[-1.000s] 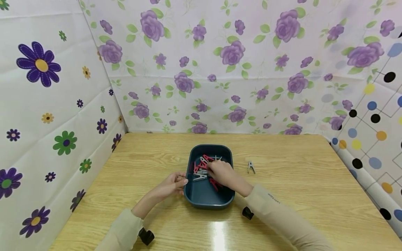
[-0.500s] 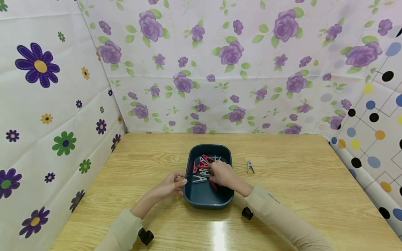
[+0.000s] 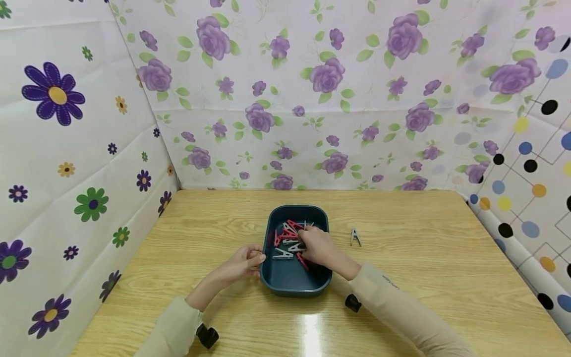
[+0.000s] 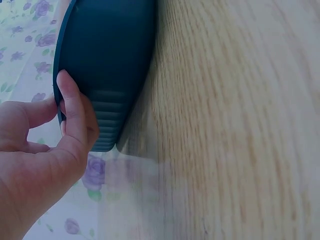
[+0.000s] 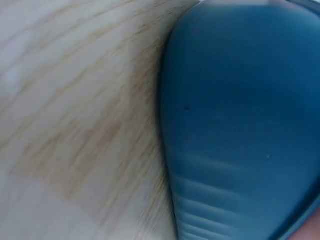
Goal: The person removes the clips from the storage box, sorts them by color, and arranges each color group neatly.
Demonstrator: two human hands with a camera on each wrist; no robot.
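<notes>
We are steadying the blue tray (image 3: 267,277) with our left hand (image 3: 244,264) gripping its rim, while our right hand (image 3: 317,249) is shifting slightly inside the tray, fingers curled among the clothespins (image 3: 289,238); whether it holds one, we cannot tell.

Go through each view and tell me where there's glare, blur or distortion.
Head view: sharp, with a bright streak of glare on the table in front of the tray, and wide-angle bending of the wall edges. Left wrist view: the left hand and tray wall are fairly clear, the wood grain beyond smears. Right wrist view: very close and soft; only blurred tray wall and tabletop show.
</notes>
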